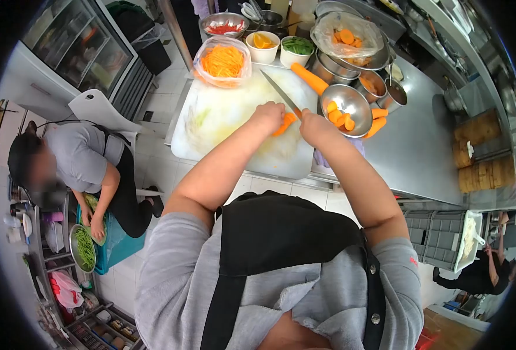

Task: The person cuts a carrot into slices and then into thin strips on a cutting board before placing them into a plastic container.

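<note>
At the middle of the white cutting board, slightly toward three o'clock, lies an orange carrot piece, well in from the edge at nine o'clock and nearer the one at three. The left hand reaches in from seven o'clock, its fingers curled close together at the carrot piece; how firmly they press cannot be told. The right hand comes from five o'clock, over the board's three o'clock edge, fingers wrapped closed around the handle of a knife. The blade points to eleven o'clock, passing just beyond the left knuckles; whether it touches the carrot piece is hidden. Open board surface runs from the left hand out to nine o'clock and down to the near edge at six. Room is tighter elsewhere: a bag of carrot shreds sits at eleven by the far edge, two white tubs stand at twelve, and a long carrot lies at one. A steel bowl with carrot chunks stands just beside the right hand at two o'clock. Past it, the metal table stretches toward three. A seated person is well apart at nine.
</note>
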`<action>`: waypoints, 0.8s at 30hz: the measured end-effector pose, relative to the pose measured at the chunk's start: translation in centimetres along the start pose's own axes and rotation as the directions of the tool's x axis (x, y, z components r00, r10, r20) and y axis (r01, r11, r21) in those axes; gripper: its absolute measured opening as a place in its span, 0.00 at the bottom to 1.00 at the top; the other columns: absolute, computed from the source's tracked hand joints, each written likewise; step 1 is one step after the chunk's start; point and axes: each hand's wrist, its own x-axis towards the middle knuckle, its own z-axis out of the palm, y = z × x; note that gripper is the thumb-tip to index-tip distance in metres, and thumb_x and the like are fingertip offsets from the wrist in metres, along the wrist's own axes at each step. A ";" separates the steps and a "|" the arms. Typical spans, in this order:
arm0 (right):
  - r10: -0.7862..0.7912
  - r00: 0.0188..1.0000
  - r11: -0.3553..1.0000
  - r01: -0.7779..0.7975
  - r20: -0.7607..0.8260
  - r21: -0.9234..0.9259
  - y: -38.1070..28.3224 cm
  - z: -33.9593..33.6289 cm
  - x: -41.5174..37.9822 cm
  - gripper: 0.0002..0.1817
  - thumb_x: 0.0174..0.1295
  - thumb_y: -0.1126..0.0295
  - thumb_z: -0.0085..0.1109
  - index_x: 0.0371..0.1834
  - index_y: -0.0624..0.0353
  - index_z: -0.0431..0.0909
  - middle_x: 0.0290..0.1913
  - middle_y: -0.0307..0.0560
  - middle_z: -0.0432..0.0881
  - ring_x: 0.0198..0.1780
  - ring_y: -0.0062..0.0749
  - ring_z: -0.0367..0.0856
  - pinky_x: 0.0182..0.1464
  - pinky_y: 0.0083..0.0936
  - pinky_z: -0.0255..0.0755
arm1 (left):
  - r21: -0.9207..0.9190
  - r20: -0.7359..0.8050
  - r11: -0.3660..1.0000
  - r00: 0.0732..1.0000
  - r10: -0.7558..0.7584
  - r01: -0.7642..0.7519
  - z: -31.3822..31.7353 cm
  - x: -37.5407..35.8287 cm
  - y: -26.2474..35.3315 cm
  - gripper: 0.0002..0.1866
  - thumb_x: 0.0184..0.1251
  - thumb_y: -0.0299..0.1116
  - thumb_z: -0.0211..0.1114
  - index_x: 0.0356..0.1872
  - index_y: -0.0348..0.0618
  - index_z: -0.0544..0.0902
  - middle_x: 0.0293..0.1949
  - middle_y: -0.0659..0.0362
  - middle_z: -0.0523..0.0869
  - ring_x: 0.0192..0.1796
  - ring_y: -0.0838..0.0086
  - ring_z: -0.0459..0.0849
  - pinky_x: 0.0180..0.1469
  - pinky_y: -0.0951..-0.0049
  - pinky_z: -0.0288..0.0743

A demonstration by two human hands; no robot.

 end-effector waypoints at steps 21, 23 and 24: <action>-0.041 0.994 0.998 0.045 -0.099 0.039 -0.5 0.9 -0.9 0.13 0.64 0.72 0.43 0.47 0.67 0.70 0.37 0.68 0.82 0.42 0.58 0.83 0.45 0.48 0.76 | -0.051 -0.053 0.999 0.999 -0.002 -0.001 -0.1 -0.5 0.4 0.06 0.56 0.26 0.66 0.34 0.44 0.79 0.41 0.48 0.80 0.44 0.53 0.81 0.46 0.60 0.76; -0.012 0.997 0.997 0.018 -0.079 0.071 -0.4 1.4 -0.9 0.13 0.64 0.72 0.42 0.47 0.66 0.70 0.37 0.68 0.82 0.42 0.58 0.83 0.46 0.49 0.76 | -0.036 -0.039 0.999 0.999 -0.003 0.001 -0.4 -0.6 0.3 0.05 0.57 0.26 0.65 0.34 0.44 0.79 0.41 0.48 0.80 0.44 0.53 0.81 0.47 0.61 0.76; 0.003 0.997 0.997 0.003 -0.074 0.081 -0.2 1.6 -0.7 0.13 0.64 0.72 0.42 0.48 0.66 0.70 0.38 0.68 0.83 0.43 0.58 0.83 0.46 0.49 0.76 | -0.016 -0.038 1.000 0.999 0.013 -0.014 -0.4 -0.4 0.2 0.05 0.57 0.25 0.65 0.34 0.44 0.79 0.41 0.48 0.80 0.44 0.53 0.81 0.47 0.61 0.76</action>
